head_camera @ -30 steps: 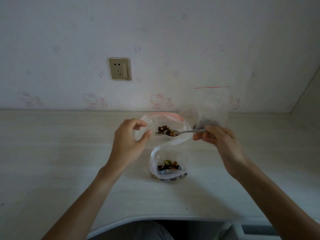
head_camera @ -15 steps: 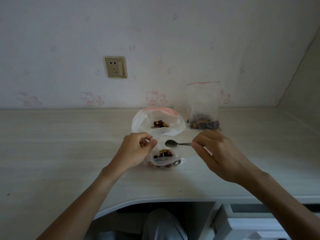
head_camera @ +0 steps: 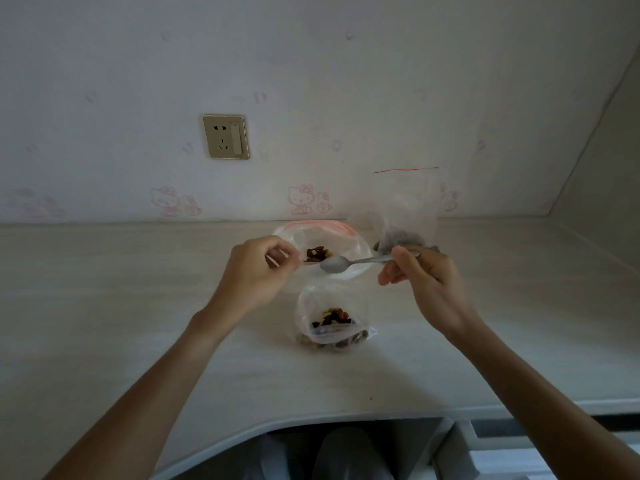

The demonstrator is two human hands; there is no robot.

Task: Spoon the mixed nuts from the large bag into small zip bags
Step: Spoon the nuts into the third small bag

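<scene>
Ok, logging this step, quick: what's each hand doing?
Left hand: pinches the big bag's rim.
Right hand: holds the empty spoon.

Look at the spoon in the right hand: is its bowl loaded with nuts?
No: the spoon held by the right hand shows a bare, shiny metal bowl with no nuts in it.

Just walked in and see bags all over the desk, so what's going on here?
A person is portioning mixed nuts. The right hand holds a spoon, its bowl looking empty, over the large bag with the red zip edge. The left hand pinches that bag's near rim. An open small zip bag, partly filled with nuts, stands nearer on the desk. Another bag with nuts stands against the wall.
</scene>
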